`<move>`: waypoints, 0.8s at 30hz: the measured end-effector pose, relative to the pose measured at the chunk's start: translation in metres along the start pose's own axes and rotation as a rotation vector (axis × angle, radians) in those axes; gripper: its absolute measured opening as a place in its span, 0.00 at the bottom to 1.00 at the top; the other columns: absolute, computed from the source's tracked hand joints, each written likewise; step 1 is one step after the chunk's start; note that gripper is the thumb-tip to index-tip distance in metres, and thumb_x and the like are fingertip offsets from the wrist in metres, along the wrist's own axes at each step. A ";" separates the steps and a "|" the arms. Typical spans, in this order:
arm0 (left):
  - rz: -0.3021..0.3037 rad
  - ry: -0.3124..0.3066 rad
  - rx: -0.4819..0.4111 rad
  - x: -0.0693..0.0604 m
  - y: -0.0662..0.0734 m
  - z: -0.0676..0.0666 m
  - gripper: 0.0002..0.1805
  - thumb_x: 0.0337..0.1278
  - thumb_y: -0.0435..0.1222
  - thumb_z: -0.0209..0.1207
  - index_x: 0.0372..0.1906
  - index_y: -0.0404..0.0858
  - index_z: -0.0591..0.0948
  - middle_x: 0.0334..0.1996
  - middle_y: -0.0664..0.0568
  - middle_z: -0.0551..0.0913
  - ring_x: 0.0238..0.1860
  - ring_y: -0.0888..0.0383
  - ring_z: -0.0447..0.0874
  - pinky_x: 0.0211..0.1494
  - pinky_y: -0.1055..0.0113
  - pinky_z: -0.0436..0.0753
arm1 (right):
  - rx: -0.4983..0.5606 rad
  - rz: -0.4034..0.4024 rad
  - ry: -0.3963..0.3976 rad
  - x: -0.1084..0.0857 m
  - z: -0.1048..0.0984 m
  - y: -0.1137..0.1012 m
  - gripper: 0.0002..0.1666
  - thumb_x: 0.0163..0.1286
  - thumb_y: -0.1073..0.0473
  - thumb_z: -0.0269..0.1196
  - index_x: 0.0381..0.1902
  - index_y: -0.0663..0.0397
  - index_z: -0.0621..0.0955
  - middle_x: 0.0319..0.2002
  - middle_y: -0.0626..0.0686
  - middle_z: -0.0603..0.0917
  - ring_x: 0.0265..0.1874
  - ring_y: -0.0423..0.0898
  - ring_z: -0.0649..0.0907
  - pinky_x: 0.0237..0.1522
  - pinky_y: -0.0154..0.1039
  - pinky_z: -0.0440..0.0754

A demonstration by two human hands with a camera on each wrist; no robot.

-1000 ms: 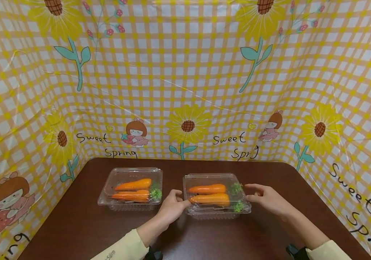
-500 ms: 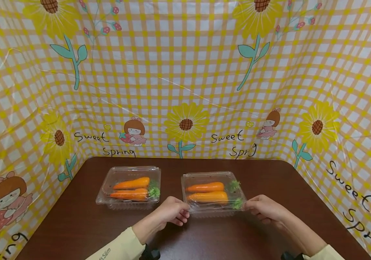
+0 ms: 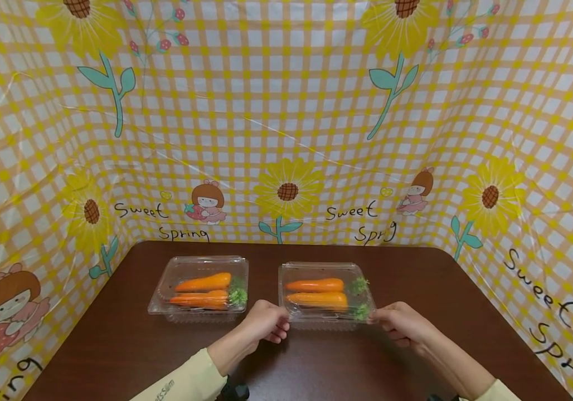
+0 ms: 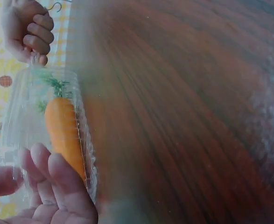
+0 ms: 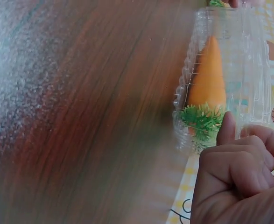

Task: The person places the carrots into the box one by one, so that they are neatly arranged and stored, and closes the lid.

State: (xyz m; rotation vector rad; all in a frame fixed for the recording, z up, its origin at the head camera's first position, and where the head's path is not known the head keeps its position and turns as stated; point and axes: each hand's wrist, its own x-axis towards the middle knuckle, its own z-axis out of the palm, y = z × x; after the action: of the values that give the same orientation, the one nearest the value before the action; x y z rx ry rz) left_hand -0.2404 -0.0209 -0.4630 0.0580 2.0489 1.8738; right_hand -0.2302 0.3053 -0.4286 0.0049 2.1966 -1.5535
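Observation:
A clear plastic clamshell box [image 3: 316, 320] with two orange carrots [image 3: 316, 301] and their green tops stands right of centre on the table. My left hand [image 3: 267, 322] pinches the rim at its front left corner; thumb and fingers also show at the box in the left wrist view. At the front right corner, my right hand [image 3: 402, 324] pinches the rim between thumb and forefinger, the other fingers curled under. The lid lies over the carrots, and whether its edge is fastened I cannot tell. A carrot [image 5: 207, 77] shows through the clear wall in the right wrist view.
A second clear clamshell box [image 3: 201, 317], also with orange carrots [image 3: 203, 283] and green tops, stands to the left. Both boxes rest on a dark brown table [image 3: 166, 356]. A checked sunflower cloth [image 3: 286, 122] hangs round its back and sides.
The right hand has come in from beside the box to pinch its front right corner. The left hand's fingers have curled at the left corner. The box has shifted slightly left and away.

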 end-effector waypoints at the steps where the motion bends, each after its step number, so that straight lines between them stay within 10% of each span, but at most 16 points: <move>1: 0.004 0.009 0.000 0.000 -0.001 0.000 0.09 0.58 0.33 0.57 0.27 0.32 0.81 0.17 0.54 0.77 0.16 0.62 0.76 0.21 0.72 0.78 | -0.004 0.001 0.003 0.000 0.001 0.000 0.21 0.74 0.56 0.58 0.48 0.72 0.82 0.13 0.40 0.55 0.12 0.35 0.50 0.16 0.31 0.53; 12: 0.007 0.029 -0.029 0.004 -0.002 0.002 0.09 0.61 0.33 0.57 0.30 0.31 0.82 0.17 0.54 0.79 0.17 0.62 0.79 0.22 0.71 0.78 | -0.047 0.007 0.083 0.007 0.002 0.003 0.17 0.72 0.57 0.59 0.41 0.69 0.84 0.13 0.40 0.55 0.12 0.36 0.50 0.15 0.31 0.54; 19: -0.082 -0.061 0.050 -0.009 -0.002 -0.001 0.29 0.67 0.52 0.56 0.48 0.26 0.80 0.27 0.44 0.88 0.17 0.61 0.80 0.21 0.70 0.80 | -0.135 0.056 0.151 0.001 -0.001 0.010 0.24 0.73 0.48 0.59 0.44 0.66 0.86 0.12 0.42 0.56 0.11 0.38 0.52 0.15 0.33 0.55; 24: 0.067 -0.091 0.276 -0.040 0.014 -0.022 0.25 0.67 0.50 0.59 0.49 0.30 0.83 0.30 0.44 0.88 0.24 0.56 0.84 0.27 0.65 0.83 | -0.429 -0.034 0.277 -0.006 -0.013 0.006 0.31 0.72 0.35 0.58 0.47 0.57 0.87 0.22 0.44 0.76 0.21 0.40 0.71 0.23 0.36 0.68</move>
State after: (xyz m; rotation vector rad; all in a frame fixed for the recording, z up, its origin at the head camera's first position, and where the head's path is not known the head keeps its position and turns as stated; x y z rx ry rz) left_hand -0.2127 -0.0511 -0.4389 0.2804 2.2516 1.5804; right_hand -0.2282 0.3201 -0.4284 0.0531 2.7228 -1.1216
